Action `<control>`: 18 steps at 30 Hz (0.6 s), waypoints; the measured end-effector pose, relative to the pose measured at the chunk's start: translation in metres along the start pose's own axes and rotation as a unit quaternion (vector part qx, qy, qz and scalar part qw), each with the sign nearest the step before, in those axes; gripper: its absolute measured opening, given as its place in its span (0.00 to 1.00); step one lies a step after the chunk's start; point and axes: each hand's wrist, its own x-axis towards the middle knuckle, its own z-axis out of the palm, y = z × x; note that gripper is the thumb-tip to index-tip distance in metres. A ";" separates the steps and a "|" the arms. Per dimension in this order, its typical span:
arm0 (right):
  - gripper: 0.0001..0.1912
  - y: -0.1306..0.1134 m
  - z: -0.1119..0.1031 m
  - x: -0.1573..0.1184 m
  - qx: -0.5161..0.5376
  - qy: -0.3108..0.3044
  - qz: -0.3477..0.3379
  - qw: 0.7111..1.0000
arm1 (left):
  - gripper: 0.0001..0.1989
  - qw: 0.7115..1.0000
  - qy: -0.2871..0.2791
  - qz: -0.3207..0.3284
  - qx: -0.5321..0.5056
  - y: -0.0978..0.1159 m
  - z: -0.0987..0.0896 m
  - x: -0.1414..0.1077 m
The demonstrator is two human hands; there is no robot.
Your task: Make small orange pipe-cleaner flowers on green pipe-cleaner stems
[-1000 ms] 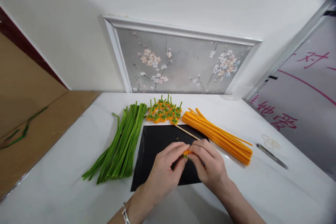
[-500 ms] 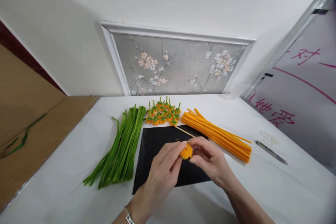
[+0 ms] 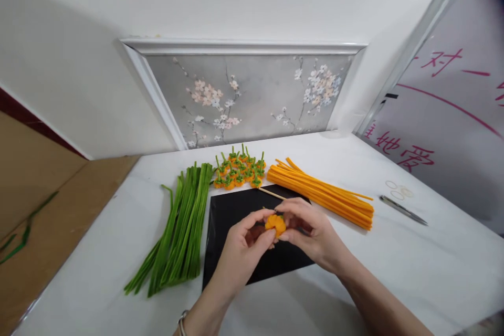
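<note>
Between my two hands, above a black mat point(image 3: 224, 236), is a small orange pipe-cleaner pumpkin point(image 3: 275, 224) with a bit of green behind it. My left hand point(image 3: 246, 244) pinches its left side between thumb and fingers. On the other side, my right hand point(image 3: 309, 231) grips it with thumb and curled fingertips. Several similar pumpkins point(image 3: 238, 170) with green stems stand grouped behind the mat. A thin wooden stick point(image 3: 272, 193) lies on the mat's far part, partly hidden by my right hand.
Green pipe cleaners point(image 3: 185, 231) lie bundled at the left, orange pipe cleaners point(image 3: 326, 191) at the right. Farther right are tweezers point(image 3: 403, 210) and several clear rings point(image 3: 397, 194). Cardboard point(image 3: 51, 231) borders the white table's left side; a wall with a framed floral panel point(image 3: 252, 100) rises behind.
The pumpkin has been turned between my fingers, showing more of its orange lobes. My left thumb has moved down onto its lower front. The camera view has shifted slightly.
</note>
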 end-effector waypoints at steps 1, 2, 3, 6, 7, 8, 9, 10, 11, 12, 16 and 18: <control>0.15 0.000 0.001 -0.001 0.020 0.015 0.011 1.000 | 0.13 0.999 0.010 -0.019 -0.030 -0.001 0.001 0.000; 0.14 0.000 0.002 -0.001 0.036 0.033 0.026 0.998 | 0.14 0.998 0.024 -0.031 -0.058 -0.001 0.002 0.000; 0.12 0.000 0.003 -0.002 0.043 0.046 0.043 0.997 | 0.15 0.995 0.041 -0.036 -0.081 -0.002 0.002 0.000; 0.07 -0.001 0.008 -0.003 0.021 0.051 0.077 0.995 | 0.15 0.992 0.065 -0.042 -0.097 -0.003 0.004 0.000; 0.07 0.000 0.010 -0.003 0.005 0.049 0.076 0.996 | 0.14 0.993 0.066 -0.040 -0.086 -0.003 0.004 0.000; 0.06 0.000 0.013 -0.004 -0.015 0.049 0.067 0.996 | 0.13 0.995 0.066 -0.035 -0.071 -0.003 0.005 0.000; 0.06 0.001 0.016 -0.005 -0.042 0.056 0.052 0.996 | 0.12 0.996 0.063 -0.028 -0.055 -0.003 0.005 0.001; 0.06 0.002 0.018 -0.006 -0.076 0.068 0.034 0.994 | 0.11 0.997 0.060 -0.020 -0.039 -0.004 0.006 0.001; 0.05 0.003 0.020 -0.006 -0.115 0.082 0.013 0.990 | 0.11 0.998 0.058 -0.011 -0.025 -0.004 0.006 0.001; 0.05 0.004 0.021 -0.007 -0.151 0.093 -0.008 0.984 | 0.10 0.998 0.058 -0.003 -0.013 -0.004 0.006 0.001; 0.07 0.003 0.022 -0.006 -0.199 0.083 -0.041 0.976 | 0.06 0.998 0.064 -0.001 0.011 -0.005 0.005 0.000; 0.06 0.002 0.021 -0.005 -0.162 0.066 -0.004 0.985 | 0.07 0.998 0.067 -0.018 -0.003 -0.005 0.005 0.000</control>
